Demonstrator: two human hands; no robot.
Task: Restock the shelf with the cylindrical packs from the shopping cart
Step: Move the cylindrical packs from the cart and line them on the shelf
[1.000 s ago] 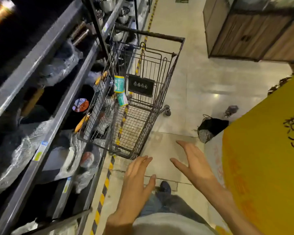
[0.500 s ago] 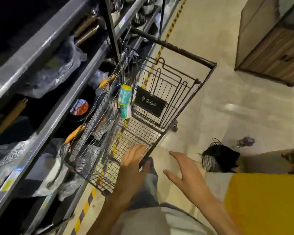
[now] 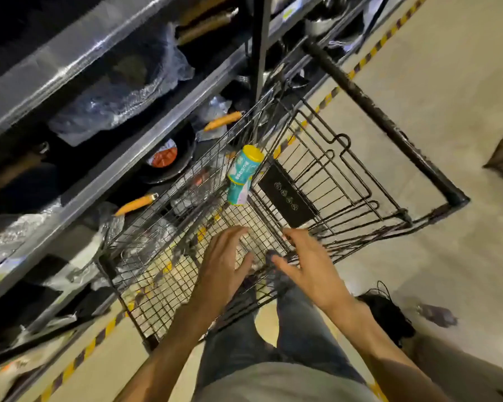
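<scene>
Right, biggest thing first: the shelf (image 3: 119,181) runs in long grey tiers up the left side, its levels loaded with plastic-wrapped goods and black pans with orange handles (image 3: 135,203). Just beside it stands the shopping cart (image 3: 357,172), a black wire basket with a dark push bar at the far end. Under it all is a pale tiled floor (image 3: 436,91), marked by a yellow-and-black stripe along the shelf foot, and a dark bag (image 3: 389,317) lies near the person's right.

Now the cylindrical packs (image 3: 243,174): teal tubes with a yellow cap, leaning against the cart's shelf-side wall, apart from both hands. They look light and rigid (probably smooth-wrapped, so a touch slippery), and I'd take one round the middle of the body rather than by the cap.

Both hands are over the cart's near end. The left hand (image 3: 225,264) is spread, fingers relaxed, holding nothing; the right hand (image 3: 310,264) is likewise loose and empty.
</scene>
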